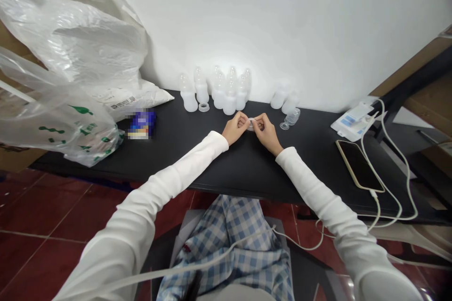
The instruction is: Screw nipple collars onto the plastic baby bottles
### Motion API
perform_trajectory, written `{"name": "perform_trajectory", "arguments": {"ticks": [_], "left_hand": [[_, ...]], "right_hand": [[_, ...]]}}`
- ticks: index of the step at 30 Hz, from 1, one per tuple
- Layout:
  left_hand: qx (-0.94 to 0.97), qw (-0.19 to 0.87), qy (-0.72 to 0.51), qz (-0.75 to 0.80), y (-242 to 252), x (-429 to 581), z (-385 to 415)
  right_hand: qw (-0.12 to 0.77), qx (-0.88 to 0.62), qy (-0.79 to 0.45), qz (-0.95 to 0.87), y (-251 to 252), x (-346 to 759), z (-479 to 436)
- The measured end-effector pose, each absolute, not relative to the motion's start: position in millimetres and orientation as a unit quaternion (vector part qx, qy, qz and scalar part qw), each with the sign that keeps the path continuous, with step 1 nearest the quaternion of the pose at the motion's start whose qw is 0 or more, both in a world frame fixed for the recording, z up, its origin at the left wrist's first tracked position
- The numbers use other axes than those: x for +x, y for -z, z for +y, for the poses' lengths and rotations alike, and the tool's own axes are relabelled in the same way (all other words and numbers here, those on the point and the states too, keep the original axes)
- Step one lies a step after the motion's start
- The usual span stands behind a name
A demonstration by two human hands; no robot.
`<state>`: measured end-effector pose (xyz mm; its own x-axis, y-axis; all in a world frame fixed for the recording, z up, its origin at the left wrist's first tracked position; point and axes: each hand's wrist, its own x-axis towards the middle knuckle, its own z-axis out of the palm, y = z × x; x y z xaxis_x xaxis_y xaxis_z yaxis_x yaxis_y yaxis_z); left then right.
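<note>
My left hand (237, 127) and my right hand (265, 131) meet over the middle of the black table (247, 164). Both pinch one small clear ring-shaped piece (251, 123) between their fingertips. Just behind them, along the white wall, several translucent baby bottles (219, 89) stand upright in a cluster. A loose clear ring (204, 107) lies by the leftmost bottles. Further right two more bottles (284, 99) lie tipped, with a clear cap (293, 116) and a small clear piece (284, 125) beside them.
Large plastic bags (70, 70) cover the table's left end, with a blue packet (141, 123) next to them. At the right lie a phone (359, 165) on a white cable (391, 169) and a white pack (353, 121). Red floor tiles lie below.
</note>
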<state>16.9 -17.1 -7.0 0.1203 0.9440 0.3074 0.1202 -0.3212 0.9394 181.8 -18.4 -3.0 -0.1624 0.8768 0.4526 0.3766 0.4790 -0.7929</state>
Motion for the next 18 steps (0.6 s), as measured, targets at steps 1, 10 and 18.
{"name": "perform_trajectory", "arguments": {"ticks": [1,10,18], "left_hand": [[0.628,0.409,-0.513,0.418,9,17,-16],[0.633,0.400,-0.520,0.411,13,17,-12],[0.655,0.362,-0.516,0.417,3,19,-19]], "right_hand": [[0.477,-0.431,-0.274,-0.715,4,184,-17],[0.459,-0.406,-0.309,-0.727,7,189,-9],[0.457,-0.429,-0.260,-0.735,1,181,-14]]}}
